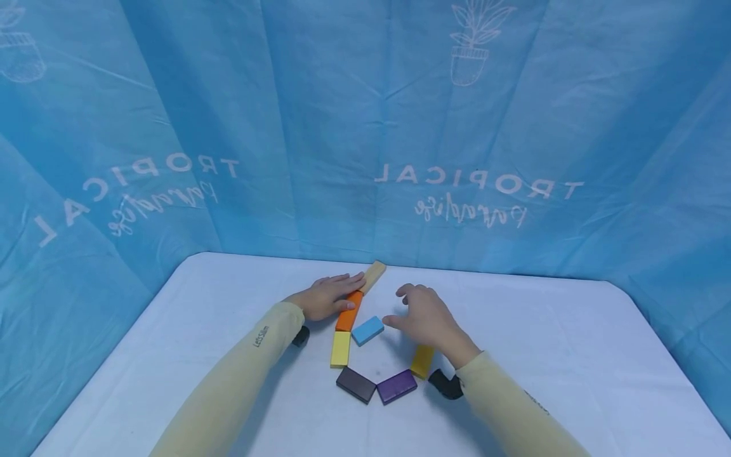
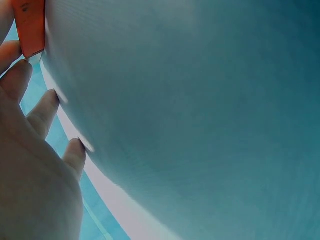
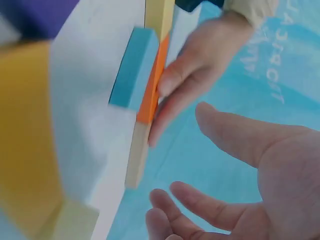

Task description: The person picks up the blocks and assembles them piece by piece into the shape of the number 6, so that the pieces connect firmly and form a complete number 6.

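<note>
Wooden blocks lie in a curved line on the white table. My left hand [image 1: 328, 298] lies over the orange block [image 1: 349, 314] with fingers extended, its fingertips at the near end of the natural wood block [image 1: 374, 276]. In the left wrist view, fingertips touch the end of the orange block [image 2: 31, 27]. My right hand [image 1: 425, 317] hovers with thumb and fingers spread, nothing between them. Its thumb is close to the light blue block [image 1: 368, 331], which lies inside the curve. Below its wrist is a dark yellow block [image 1: 422, 362], partly hidden.
The curve continues with a yellow block [image 1: 340, 349], a black block [image 1: 356, 384] and a purple block [image 1: 396, 386]. A pale block [image 3: 75, 222] adjoins the dark yellow one in the right wrist view. A blue curtain [image 1: 342, 127] hangs behind the table [image 1: 571, 355].
</note>
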Action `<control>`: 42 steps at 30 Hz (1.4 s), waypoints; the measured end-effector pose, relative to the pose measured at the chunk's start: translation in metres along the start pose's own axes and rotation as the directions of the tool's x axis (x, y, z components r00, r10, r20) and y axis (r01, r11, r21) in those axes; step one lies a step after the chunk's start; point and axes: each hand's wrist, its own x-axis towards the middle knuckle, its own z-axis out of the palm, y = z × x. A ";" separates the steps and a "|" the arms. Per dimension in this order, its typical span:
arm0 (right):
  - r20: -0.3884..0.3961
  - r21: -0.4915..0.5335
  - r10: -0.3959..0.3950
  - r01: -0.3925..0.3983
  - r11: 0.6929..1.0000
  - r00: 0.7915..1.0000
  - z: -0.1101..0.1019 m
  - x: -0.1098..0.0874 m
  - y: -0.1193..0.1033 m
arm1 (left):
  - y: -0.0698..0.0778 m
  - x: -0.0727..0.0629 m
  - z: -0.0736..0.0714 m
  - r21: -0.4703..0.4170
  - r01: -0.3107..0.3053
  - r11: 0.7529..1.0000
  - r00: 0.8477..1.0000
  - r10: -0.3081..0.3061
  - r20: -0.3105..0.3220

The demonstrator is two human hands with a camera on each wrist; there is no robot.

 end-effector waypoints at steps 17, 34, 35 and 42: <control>-0.030 0.047 -0.039 0.041 0.998 0.999 -0.013 -0.003 0.051 | 0.001 -0.002 0.000 -0.006 -0.009 1.000 1.000 0.009 -0.003; 0.059 0.036 -0.070 0.068 0.997 0.996 -0.004 -0.003 0.075 | 0.002 -0.003 -0.001 -0.003 -0.010 1.000 1.000 0.010 -0.008; 0.056 0.035 -0.075 0.073 0.997 0.996 -0.003 -0.003 0.075 | 0.002 -0.003 -0.001 -0.001 -0.010 1.000 1.000 0.010 -0.008; 0.061 0.032 -0.077 0.075 0.997 0.995 -0.001 -0.003 0.076 | 0.002 -0.002 0.000 0.004 -0.008 1.000 1.000 0.008 -0.002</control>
